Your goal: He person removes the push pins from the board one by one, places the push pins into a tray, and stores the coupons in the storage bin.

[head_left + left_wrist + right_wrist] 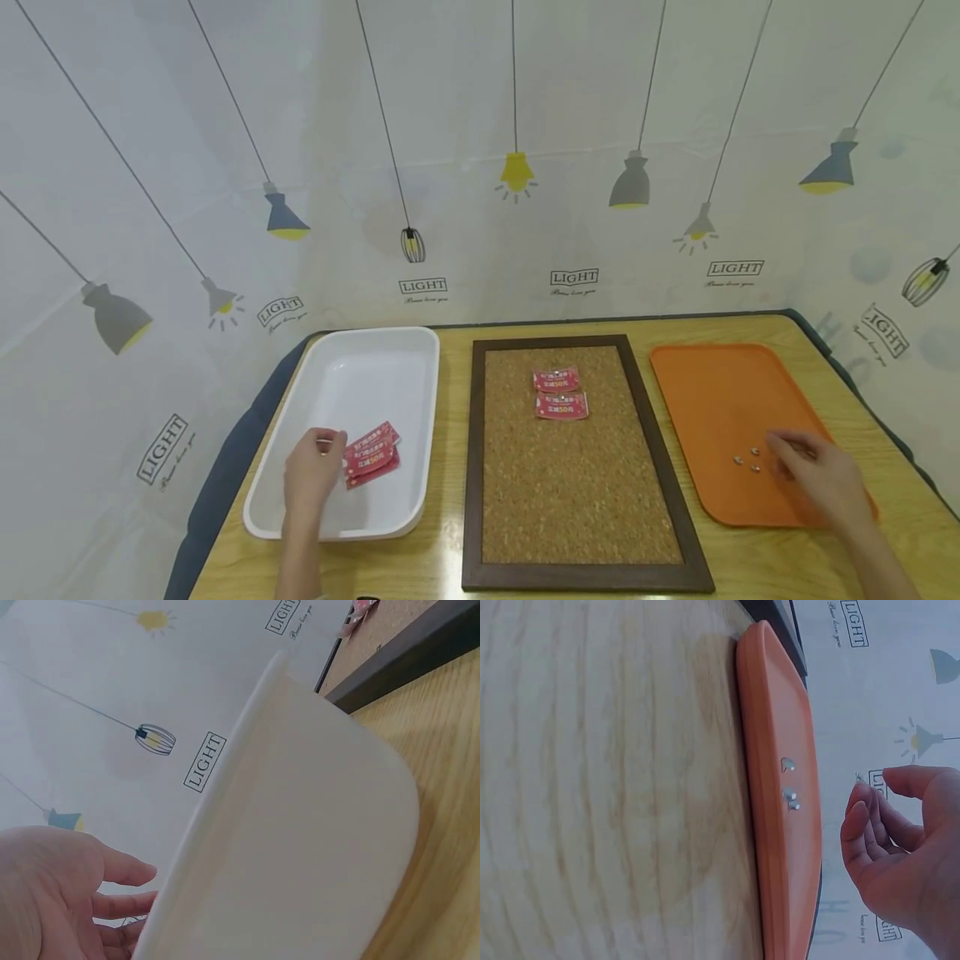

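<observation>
My left hand (311, 471) is over the white tray (431, 392), beside a few overlapping red paper coupons (372, 457). Its fingers are loosely bent, and the left wrist view shows the hand (56, 892) behind the tray's rim with fingertips partly hidden; nothing is visibly held. On the right, my right hand (821, 479) hovers above the orange tray (720, 392), next to three small silver push pins (755, 468). In the right wrist view its thumb stands apart from the bent fingers (859, 825), with nothing clearly between them.
Between the trays lies a cork board (577, 500) in a dark brown frame. Two red coupons, an upper one (557, 381) and a lower one (561, 407), are fixed on it with silver pins. A lamp-patterned curtain (465, 100) rises behind the wooden table (450, 500).
</observation>
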The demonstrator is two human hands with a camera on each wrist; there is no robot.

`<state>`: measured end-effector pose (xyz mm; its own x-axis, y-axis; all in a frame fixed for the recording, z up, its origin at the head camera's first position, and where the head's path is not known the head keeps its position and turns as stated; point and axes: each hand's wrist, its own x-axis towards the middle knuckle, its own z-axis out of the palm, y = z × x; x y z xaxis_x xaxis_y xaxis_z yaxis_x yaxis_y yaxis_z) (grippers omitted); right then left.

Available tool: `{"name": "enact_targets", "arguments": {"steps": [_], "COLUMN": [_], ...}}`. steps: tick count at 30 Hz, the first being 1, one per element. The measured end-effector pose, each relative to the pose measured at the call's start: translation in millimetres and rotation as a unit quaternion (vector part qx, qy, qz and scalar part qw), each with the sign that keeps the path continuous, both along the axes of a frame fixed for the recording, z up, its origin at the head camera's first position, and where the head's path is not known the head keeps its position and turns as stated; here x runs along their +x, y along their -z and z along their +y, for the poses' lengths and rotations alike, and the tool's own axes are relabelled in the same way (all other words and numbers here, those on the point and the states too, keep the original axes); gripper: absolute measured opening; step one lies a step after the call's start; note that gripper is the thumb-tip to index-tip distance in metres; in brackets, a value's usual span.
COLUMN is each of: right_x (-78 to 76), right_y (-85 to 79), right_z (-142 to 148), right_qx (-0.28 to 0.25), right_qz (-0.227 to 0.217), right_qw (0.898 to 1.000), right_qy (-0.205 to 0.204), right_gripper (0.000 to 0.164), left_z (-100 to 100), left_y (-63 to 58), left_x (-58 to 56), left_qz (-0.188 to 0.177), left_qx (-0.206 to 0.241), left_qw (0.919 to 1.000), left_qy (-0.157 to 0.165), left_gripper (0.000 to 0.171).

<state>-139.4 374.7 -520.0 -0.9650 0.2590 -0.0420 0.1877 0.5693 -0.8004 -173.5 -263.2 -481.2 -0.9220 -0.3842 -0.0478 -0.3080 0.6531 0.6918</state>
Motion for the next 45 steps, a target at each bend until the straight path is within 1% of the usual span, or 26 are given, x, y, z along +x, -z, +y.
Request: {"name": "enact_targets", "arguments": {"steps": [3,6,11,15,18,21,25,27,32,37,39,45], "right_x": [-1.2,-3.7,-9.3,-13.5,-16.9,-21.0,-25.8,-27.6,-32.4,-39.5,-43.2,-52.7], "right_y": [-2.9,-5.2,-7.6,-10.3,-13.1,-13.5,-14.5,-15.7,-16.2,-14.6,-13.1,-9.2], "right_z": [-5.7,-10.9,-17.8,-27.7,-37.2,-45.7,-56.8,-62.9,-78.8,-94.8,-100.6,-118.6], "right_qx": [-0.019,-0.024,-0.028,-0.020,-0.018,-0.024,-0.037,-0.041,-0.043,-0.052,-0.053,-0.059], "right_qz": [0.008,0.011,0.017,0.036,0.045,0.052,0.057,0.063,0.079,0.063,0.059,0.062], "right_qw": [1.000,1.000,0.999,0.998,0.997,0.996,0.995,0.993,0.990,0.991,0.991,0.990], "right_qy": [-0.006,-0.013,-0.034,-0.050,-0.054,-0.062,-0.078,-0.086,-0.104,-0.107,-0.106,-0.112], "right_gripper": [0.058,0.057,0.058,0.055,0.052,0.049,0.047,0.046,0.044,0.044,0.042,0.038], "left_z": [6.9,13.5,24.7,36.5,47.7,59.3,73.2,79.8,95.4,111.4,117.9,137.0], "left_y": [-4.9,-7.9,-8.0,-6.8,-6.7,-7.0,-6.0,-4.7,0.5,5.5,6.8,11.0], "left_x": [0.0,-0.5,-3.7,-6.9,-9.6,-12.2,-14.9,-16.3,-19.9,-20.5,-20.3,-24.6], "left_qz": [0.003,0.007,0.025,0.052,0.082,0.101,0.129,0.144,0.144,0.141,0.137,0.136], "left_qx": [0.009,0.019,0.026,0.036,0.045,0.063,0.071,0.065,0.073,0.087,0.099,0.123], "left_qw": [0.9999,0.9996,0.9988,0.9964,0.9926,0.9884,0.9807,0.9767,0.9718,0.9658,0.9640,0.9559], "left_qy": [0.012,0.019,0.034,0.057,0.076,0.094,0.129,0.146,0.172,0.199,0.205,0.230], "left_gripper": [0.039,0.039,0.036,0.031,0.025,0.020,0.016,0.014,0.012,0.012,0.012,0.011]}}
